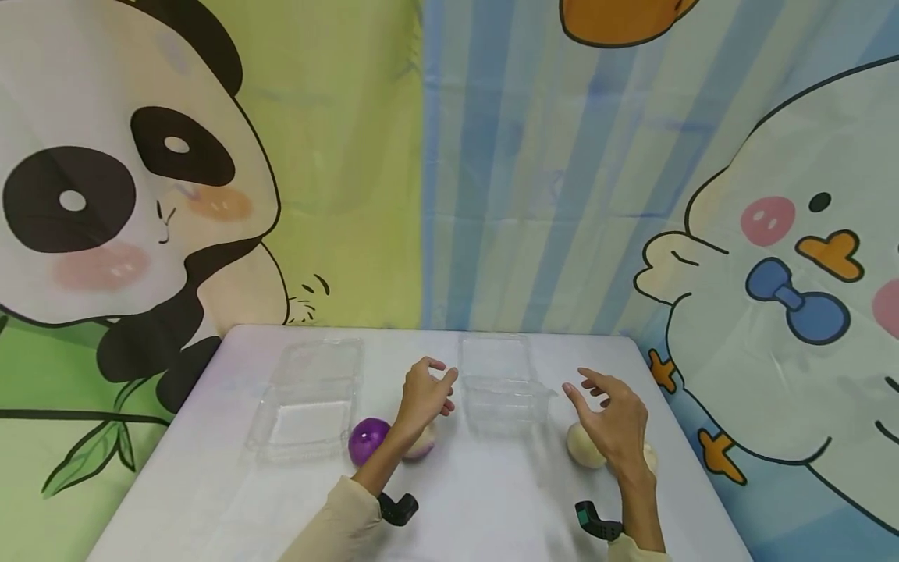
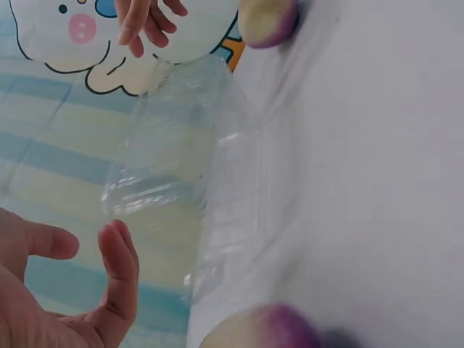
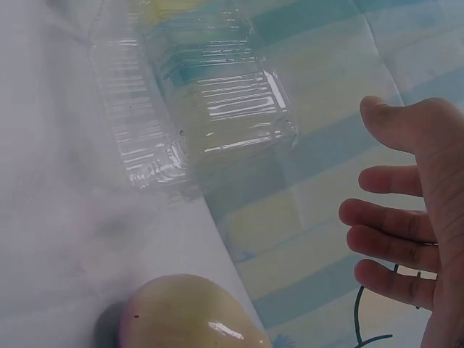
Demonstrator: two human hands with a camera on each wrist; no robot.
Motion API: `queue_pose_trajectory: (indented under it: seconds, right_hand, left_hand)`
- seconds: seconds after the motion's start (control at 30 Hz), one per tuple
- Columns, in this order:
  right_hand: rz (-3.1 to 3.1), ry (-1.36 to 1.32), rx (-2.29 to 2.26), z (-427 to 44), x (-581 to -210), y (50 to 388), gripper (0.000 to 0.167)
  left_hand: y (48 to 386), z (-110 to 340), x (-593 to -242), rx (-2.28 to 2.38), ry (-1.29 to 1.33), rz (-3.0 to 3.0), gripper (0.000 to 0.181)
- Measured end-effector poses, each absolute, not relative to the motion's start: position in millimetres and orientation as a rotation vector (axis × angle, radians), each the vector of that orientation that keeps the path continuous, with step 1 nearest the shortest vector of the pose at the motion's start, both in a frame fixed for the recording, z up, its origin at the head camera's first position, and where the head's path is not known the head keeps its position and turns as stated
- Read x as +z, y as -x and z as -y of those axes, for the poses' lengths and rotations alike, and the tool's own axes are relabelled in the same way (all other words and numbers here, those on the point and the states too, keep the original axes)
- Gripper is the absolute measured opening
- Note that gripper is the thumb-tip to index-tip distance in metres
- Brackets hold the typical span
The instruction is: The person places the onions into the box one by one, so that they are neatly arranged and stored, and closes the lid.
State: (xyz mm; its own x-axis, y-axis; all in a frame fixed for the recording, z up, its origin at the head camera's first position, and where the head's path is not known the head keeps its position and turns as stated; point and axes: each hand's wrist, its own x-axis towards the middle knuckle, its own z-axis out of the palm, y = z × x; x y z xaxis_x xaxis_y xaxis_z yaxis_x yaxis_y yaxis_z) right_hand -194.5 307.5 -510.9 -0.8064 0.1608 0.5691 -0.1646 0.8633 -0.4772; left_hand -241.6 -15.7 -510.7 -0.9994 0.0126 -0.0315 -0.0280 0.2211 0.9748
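A clear plastic clamshell box (image 1: 506, 406) stands with its lid raised at the middle of the table. My left hand (image 1: 424, 394) hovers just left of it, thumb and fingers apart and loosely bent, holding nothing. On the box's other side is my right hand (image 1: 614, 417), its thumb spread from the fingers and its palm bare. Beneath the left forearm lie a glossy purple ball-like vegetable (image 1: 368, 441) and a cream-and-purple turnip-like one (image 2: 261, 330), partly hidden. Under the right hand sit two pale round ones (image 1: 583, 446), one mostly covered by the wrist.
A second clear clamshell box (image 1: 309, 398) lies opened out at the left of the white table (image 1: 485, 499). Behind the table's far edge hangs a cartoon-printed curtain (image 1: 372, 172). Each wrist wears a black camera mount (image 1: 398, 509).
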Motion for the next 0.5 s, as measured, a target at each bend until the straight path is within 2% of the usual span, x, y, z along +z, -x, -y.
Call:
queue_pose_trajectory:
  seconds: [0.13,0.23,0.5]
  right_hand:
    - [2.408,0.029,0.668,-310.5,-509.6,192.1,0.046]
    - [2.408,0.046,0.664,-312.5,-509.2,190.3,0.048]
    - [2.406,0.061,0.648,-318.5,-512.1,184.8,0.048]
  left_hand:
    - [246.3,0.4,-517.2,2.037,0.096,-2.252,0.058]
    - [249.1,-7.8,-522.4,2.08,0.166,-2.167,0.06]
    - [250.2,-18.9,-533.0,2.086,0.254,-2.196,0.04]
